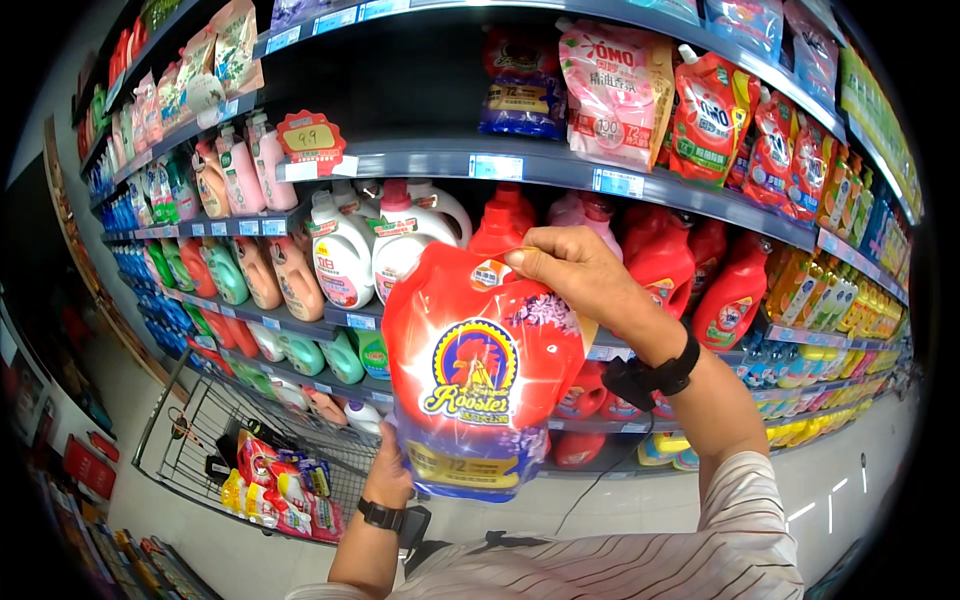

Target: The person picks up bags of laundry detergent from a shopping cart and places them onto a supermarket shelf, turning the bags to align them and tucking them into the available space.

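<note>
A large red and blue detergent refill pouch (480, 367) with a rooster emblem hangs upright before me, facing the camera. My right hand (574, 266) pinches its top edge between thumb and fingers. Low on the pouch's left side is my left hand (390, 469), its fingers partly hidden behind the pouch, supporting it. Both wrists wear black bands. A similar pouch (523, 86) stands on the upper shelf, beside a pink pouch (609, 94).
Shelves with a grey edge (420, 156) curve across the view, holding white detergent bottles (341, 251) and red bottles (731, 292). At lower left, a wire shopping cart (191, 435) holds several packets (281, 491). A red price sign (311, 142) juts from a shelf.
</note>
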A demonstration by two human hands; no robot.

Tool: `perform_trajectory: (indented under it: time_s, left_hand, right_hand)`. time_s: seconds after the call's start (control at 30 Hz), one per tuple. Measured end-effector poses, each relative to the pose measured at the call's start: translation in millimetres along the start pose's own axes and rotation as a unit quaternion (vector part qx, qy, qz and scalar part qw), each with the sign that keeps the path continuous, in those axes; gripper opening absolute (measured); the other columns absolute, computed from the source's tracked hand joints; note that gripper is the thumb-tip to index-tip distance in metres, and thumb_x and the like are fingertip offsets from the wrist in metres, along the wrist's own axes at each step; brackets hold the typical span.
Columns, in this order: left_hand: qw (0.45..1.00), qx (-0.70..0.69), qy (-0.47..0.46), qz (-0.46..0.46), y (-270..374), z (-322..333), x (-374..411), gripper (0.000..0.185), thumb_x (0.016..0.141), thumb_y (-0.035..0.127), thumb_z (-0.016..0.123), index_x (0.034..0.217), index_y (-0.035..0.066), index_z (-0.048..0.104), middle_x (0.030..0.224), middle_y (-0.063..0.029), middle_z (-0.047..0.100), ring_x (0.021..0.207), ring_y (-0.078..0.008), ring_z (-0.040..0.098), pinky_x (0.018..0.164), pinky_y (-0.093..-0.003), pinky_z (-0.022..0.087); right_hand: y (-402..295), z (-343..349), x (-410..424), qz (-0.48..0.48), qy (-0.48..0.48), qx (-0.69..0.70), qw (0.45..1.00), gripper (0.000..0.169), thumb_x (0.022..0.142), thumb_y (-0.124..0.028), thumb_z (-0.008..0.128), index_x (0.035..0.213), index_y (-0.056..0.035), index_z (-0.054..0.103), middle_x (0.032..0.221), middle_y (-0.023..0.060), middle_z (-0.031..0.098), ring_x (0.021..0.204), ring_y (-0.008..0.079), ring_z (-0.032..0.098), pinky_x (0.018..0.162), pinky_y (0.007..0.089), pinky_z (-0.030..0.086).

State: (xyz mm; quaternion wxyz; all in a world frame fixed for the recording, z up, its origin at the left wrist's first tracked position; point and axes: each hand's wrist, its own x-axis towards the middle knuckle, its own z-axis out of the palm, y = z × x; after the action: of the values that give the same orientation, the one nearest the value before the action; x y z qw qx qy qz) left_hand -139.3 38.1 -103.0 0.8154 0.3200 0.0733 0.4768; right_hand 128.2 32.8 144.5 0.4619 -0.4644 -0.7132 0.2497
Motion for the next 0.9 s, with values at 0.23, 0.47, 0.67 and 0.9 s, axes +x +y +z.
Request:
perform_trajectory:
  time_s: [0.23,0.47,0.67,0.9]
  left_hand:
    - [0.962,0.179,-0.204,-0.040,-9.5,4.2,27.0,0.088,0.088,0.057,0.066,0.150,0.006,0.033,0.148,-0.0077,0.046,0.132,-0.0248,0.048,0.111,-0.0436,0.039]
    - [0.953,0.223,-0.115,0.169,-27.3,57.5,56.4,0.066,0.104,0.048,0.042,0.149,0.000,0.032,0.146,-0.0109,0.046,0.133,-0.0239,0.046,0.111,-0.0391,0.037]
    - [0.942,0.263,-0.086,0.191,17.9,97.7,102.8,0.054,0.106,0.043,0.043,0.135,-0.002,0.048,0.119,-0.0063,0.063,0.103,-0.0119,0.060,0.089,-0.0258,0.048]
    - [0.936,0.258,-0.116,0.208,41.1,133.6,143.3,0.047,0.107,0.038,0.044,0.129,-0.002,0.056,0.117,-0.0073,0.066,0.101,-0.0099,0.062,0.088,-0.0254,0.049]
  right_hand:
    - [-45.8,-5.3,-30.5,-0.054,0.004,-0.065,0.996,0.026,0.093,-0.022,0.061,0.088,0.0026,0.070,0.068,0.0027,0.060,0.064,0.0062,0.051,0.057,0.0267,0.040]
    - [-61.3,-21.8,-26.9,-0.079,0.019,-0.144,0.986,0.029,0.092,-0.022,0.061,0.081,0.0040,0.066,0.064,0.0025,0.055,0.060,0.0063,0.048,0.054,0.0278,0.040]
    - [-47.3,-38.9,-13.0,-0.088,0.036,-0.140,0.986,0.028,0.094,-0.020,0.062,0.082,0.0046,0.065,0.068,-0.0008,0.057,0.066,0.0050,0.050,0.059,0.0262,0.042]
    - [-44.3,-58.8,11.8,-0.080,0.049,-0.151,0.984,0.029,0.095,-0.024,0.063,0.089,0.0042,0.068,0.074,-0.0004,0.062,0.072,0.0058,0.055,0.066,0.0248,0.046]
